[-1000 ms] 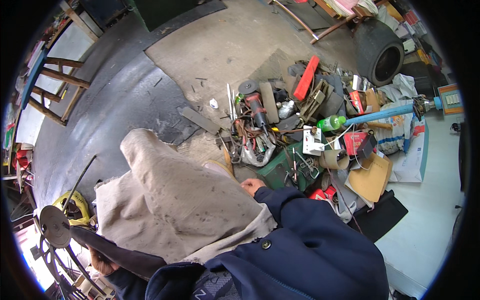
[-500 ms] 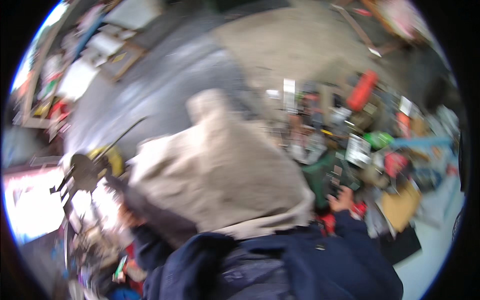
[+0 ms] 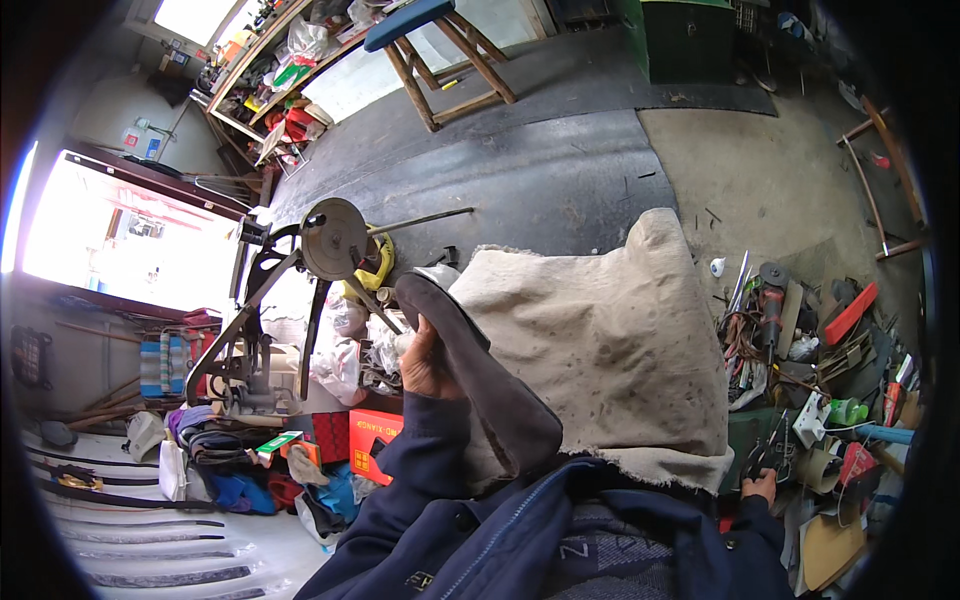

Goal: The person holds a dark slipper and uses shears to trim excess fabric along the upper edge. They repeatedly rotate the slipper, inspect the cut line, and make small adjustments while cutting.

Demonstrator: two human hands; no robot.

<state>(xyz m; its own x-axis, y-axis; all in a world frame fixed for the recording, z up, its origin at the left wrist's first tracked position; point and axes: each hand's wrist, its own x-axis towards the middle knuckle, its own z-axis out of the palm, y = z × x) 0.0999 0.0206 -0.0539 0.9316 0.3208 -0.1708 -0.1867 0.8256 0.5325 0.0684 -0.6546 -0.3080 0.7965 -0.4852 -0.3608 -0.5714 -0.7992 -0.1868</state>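
My left hand (image 3: 424, 359) grips a dark, soft-looking shoe (image 3: 515, 420), which is tilted lengthwise over the left part of a spotted beige cloth (image 3: 600, 350) on my lap. At the lower right, my right hand (image 3: 759, 485) is closed on a dark hand tool (image 3: 757, 458), perhaps pliers, beside a green box (image 3: 745, 428). Left of the shoe stands a black metal hand machine (image 3: 256, 310) with a round disc (image 3: 333, 240) and a long rod.
A blue-topped wooden stool (image 3: 408, 20) and cluttered shelves (image 3: 262, 70) stand at the back. A heap of tools (image 3: 775, 310) with an angle grinder and red pieces lies right. Bags (image 3: 340, 370), a red box (image 3: 370, 445) and cloths are at the left, below a bright opening (image 3: 130, 230).
My view has swung left. My left hand has lifted the shoe further over the cloth. My right hand has moved from the cloth's right edge onto the dark tool.
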